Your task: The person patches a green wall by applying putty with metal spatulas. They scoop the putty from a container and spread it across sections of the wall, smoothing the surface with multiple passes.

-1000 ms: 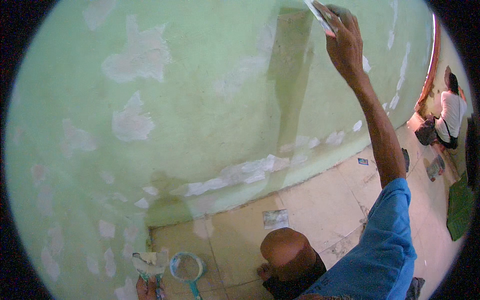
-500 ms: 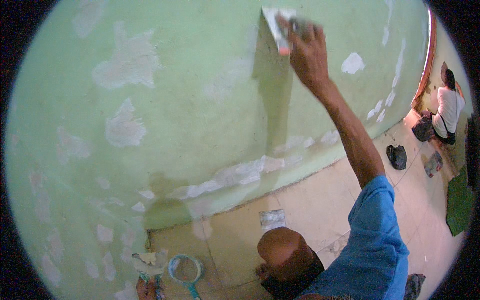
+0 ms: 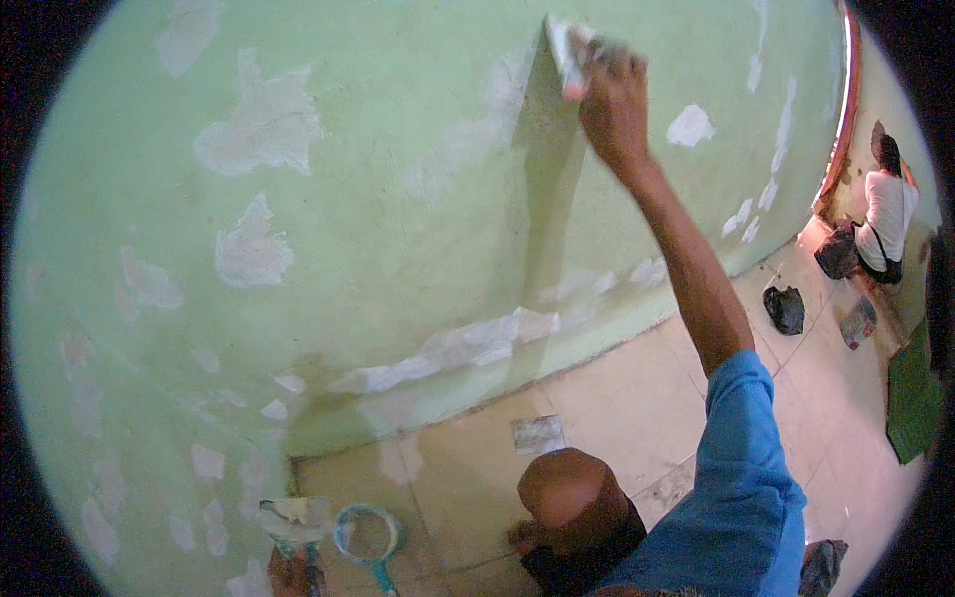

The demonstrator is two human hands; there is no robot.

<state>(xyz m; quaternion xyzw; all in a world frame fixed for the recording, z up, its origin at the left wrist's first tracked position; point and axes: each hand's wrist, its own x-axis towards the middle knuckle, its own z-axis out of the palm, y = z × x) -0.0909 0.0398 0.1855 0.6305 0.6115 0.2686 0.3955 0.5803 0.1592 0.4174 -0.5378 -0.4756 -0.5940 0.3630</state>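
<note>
My right arm reaches up to the green wall (image 3: 398, 249). In my right hand (image 3: 617, 117) is a putty knife (image 3: 564, 60), its wide pale blade tilted against the wall beside a whitish smear. Some motion blur softens the blade and fingers. Low at the left, my left hand (image 3: 290, 573) grips a second putty knife (image 3: 295, 517) with a lump of cream filler on its blade. Just right of that blade, a round turquoise dipper (image 3: 366, 534) with a handle stands over the floor tiles.
White filler patches (image 3: 261, 119) dot the wall. A small silvery sheet (image 3: 538, 435) lies on the tiled floor (image 3: 607, 378) near my bent knee (image 3: 572, 488). Black plastic bags (image 3: 784, 309) and a green mat (image 3: 913, 403) are at the right. A person in white (image 3: 885, 214) sits by the far wall.
The putty knife in my right hand has shifted slightly right and turned more edge-on, and a whitish smear shows left of it. My left hand stays nearly still.
</note>
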